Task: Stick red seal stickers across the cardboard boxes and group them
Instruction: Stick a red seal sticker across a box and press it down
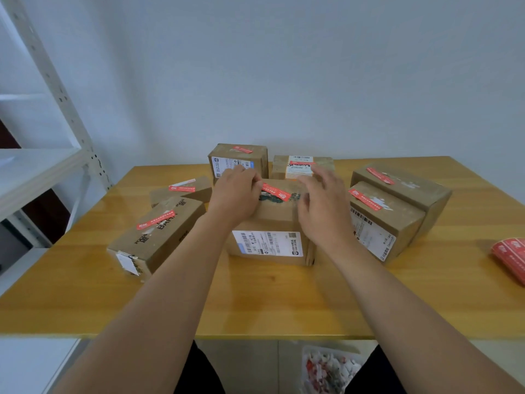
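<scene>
Left hand (235,191) pressing sticker (277,192) end onto centre box (272,223) top, fingers curled on it, to bond seal. Right hand (321,206) open, blurred, hovering above box. Roll (511,258) at table (255,302) right edge.

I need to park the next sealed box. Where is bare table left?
Bare table runs along the near edge, in front of the center box, and between the right boxes and the sticker roll. The back middle is crowded: boxes cluster round both hands.
</scene>
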